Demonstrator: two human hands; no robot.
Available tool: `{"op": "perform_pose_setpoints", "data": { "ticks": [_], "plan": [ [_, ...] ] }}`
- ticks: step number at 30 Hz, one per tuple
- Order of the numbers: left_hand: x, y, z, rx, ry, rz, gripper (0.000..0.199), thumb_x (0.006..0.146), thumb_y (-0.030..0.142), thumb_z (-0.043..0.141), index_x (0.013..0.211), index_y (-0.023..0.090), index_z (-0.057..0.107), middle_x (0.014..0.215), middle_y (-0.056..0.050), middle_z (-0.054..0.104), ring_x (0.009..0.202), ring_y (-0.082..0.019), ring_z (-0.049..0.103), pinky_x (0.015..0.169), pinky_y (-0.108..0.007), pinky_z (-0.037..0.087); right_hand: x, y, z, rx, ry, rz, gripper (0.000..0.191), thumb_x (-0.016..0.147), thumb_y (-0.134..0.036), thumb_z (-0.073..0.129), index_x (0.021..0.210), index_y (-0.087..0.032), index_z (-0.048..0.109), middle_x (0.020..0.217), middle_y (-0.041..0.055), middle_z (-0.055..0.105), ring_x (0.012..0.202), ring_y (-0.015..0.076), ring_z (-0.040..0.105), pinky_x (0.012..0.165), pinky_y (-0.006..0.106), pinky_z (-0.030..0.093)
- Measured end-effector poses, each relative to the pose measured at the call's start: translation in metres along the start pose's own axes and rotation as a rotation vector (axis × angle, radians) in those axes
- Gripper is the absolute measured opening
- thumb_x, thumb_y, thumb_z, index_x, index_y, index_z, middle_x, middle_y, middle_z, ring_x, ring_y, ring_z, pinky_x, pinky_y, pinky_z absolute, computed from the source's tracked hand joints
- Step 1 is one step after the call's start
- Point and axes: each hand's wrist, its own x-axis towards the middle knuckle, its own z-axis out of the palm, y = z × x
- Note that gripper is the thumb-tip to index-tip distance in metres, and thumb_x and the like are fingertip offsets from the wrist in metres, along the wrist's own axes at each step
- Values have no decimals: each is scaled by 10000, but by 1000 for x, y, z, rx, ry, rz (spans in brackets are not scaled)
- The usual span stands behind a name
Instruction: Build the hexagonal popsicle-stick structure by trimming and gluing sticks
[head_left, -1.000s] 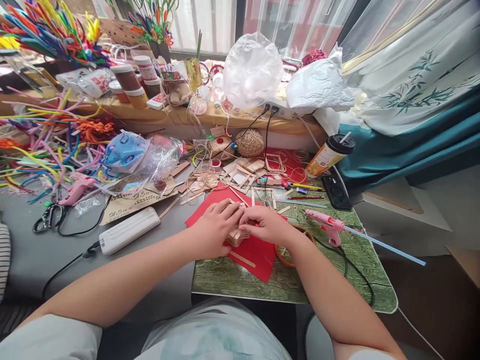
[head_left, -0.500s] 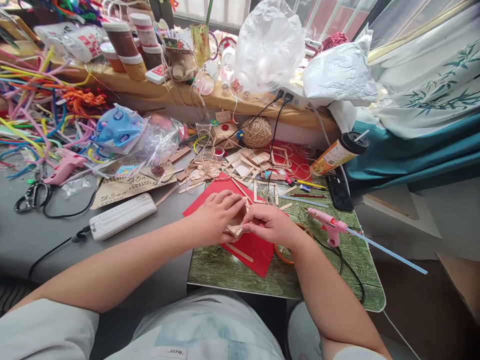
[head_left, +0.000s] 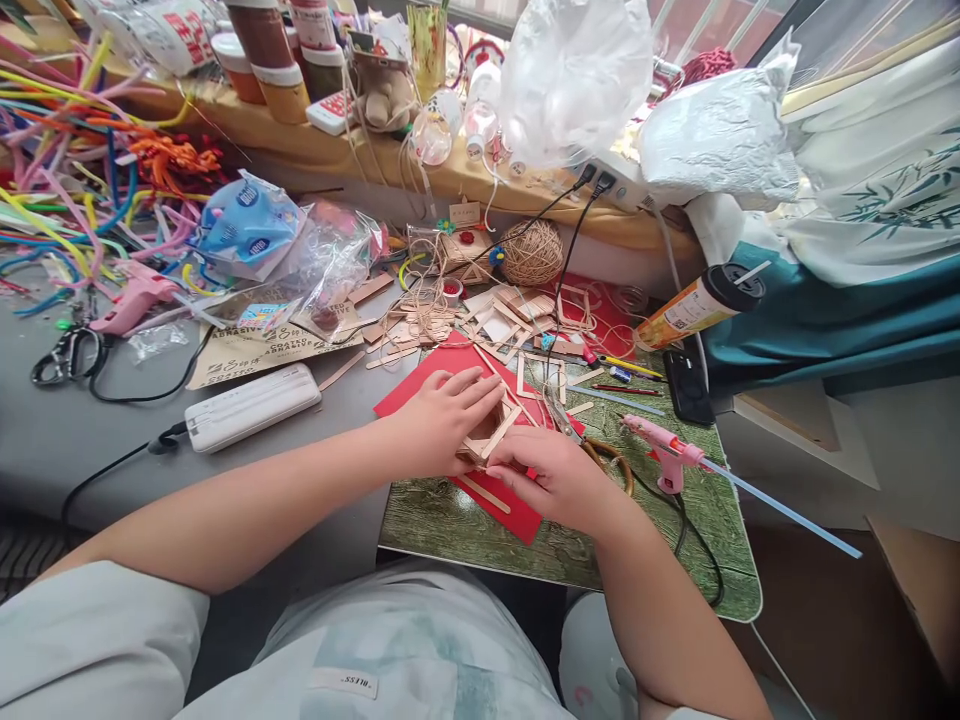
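My left hand (head_left: 442,420) is wrapped over the far left side of a small box built from wooden craft sticks (head_left: 496,432). The box is tilted, and part of its open middle shows between my hands. My right hand (head_left: 551,475) is curled at the near right corner, thumb and fingertips pinched against it. Beneath the box lies a red sheet of paper (head_left: 409,395), with one loose craft stick (head_left: 484,493) on its near part. Scissors with orange-brown handles (head_left: 616,462) lie right beside my right hand, partly hidden.
A pink glue gun (head_left: 664,450) with a long glue stick lies at the right of the green board (head_left: 431,525). Behind are loose craft sticks, a twine ball (head_left: 531,250), a phone (head_left: 688,385) and a drink cup (head_left: 701,305). A white power strip (head_left: 251,408) sits left.
The view has shifted slightly. The box has turned in my hands so more of its top sticks show. My right hand has slid a little down and right, uncovering more of the scissors.
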Motion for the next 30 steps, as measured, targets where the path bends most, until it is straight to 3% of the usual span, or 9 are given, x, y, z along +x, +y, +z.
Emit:
{"op": "perform_pose_setpoints", "data": {
  "ticks": [7,13,16,18,20,22,27,30],
  "plan": [
    [0,0,-9,16,-89,7,1084,795,409,690,1737,167,210,1828,-110,183,1665,-407,188,1276,-572,233,-15,-1,4,87,-64,21,170,1083,-255,576,936,-221,655,895,38,715,815,168,625,749,294,482],
    [2,2,-11,77,-134,-4,1076,859,490,702,1743,141,197,1832,-102,145,1667,-394,177,1254,-577,279,-32,-9,17,106,-91,15,140,1073,-224,588,956,-221,666,887,41,703,826,167,640,754,293,512],
    [3,2,-11,109,-121,-8,1094,854,500,734,1739,129,208,1825,-119,168,1656,-398,208,1238,-576,302,-36,-14,35,155,-72,9,127,1072,-219,586,984,-230,677,1146,101,743,1078,211,696,943,355,577],
    [4,2,-10,115,-114,-8,1082,854,497,740,1735,134,228,1822,-130,183,1648,-400,228,1233,-569,308,-39,-14,51,185,-46,11,113,1070,-204,581,1011,-238,672,1283,109,742,1313,254,645,1114,438,547],
    [5,2,-10,109,-114,-8,1057,865,509,732,1732,149,247,1818,-135,201,1645,-400,241,1235,-562,306,-43,-12,67,220,-29,31,127,1076,-187,555,1084,-242,668,1251,104,767,1408,258,607,1157,460,537],
    [6,1,-11,108,-119,-8,1053,868,521,730,1731,156,249,1815,-137,215,1648,-400,238,1242,-564,299,-47,-9,81,244,-5,62,160,1087,-185,521,1130,-236,667,1167,103,782,1359,245,652,1116,434,570],
    [9,2,-15,128,-155,-4,1058,874,508,735,1733,146,234,1820,-127,200,1674,-372,189,1260,-560,300,-54,-4,94,244,104,112,153,1095,-245,522,1029,-235,659,1004,81,759,1004,215,729,1068,444,595],
    [9,4,-16,148,-172,-12,1055,880,512,732,1731,138,234,1820,-134,199,1674,-374,192,1258,-561,310,-55,-4,93,269,128,112,160,1098,-246,517,1040,-242,666,1003,76,761,993,207,724,1075,433,591]
  ]
}}
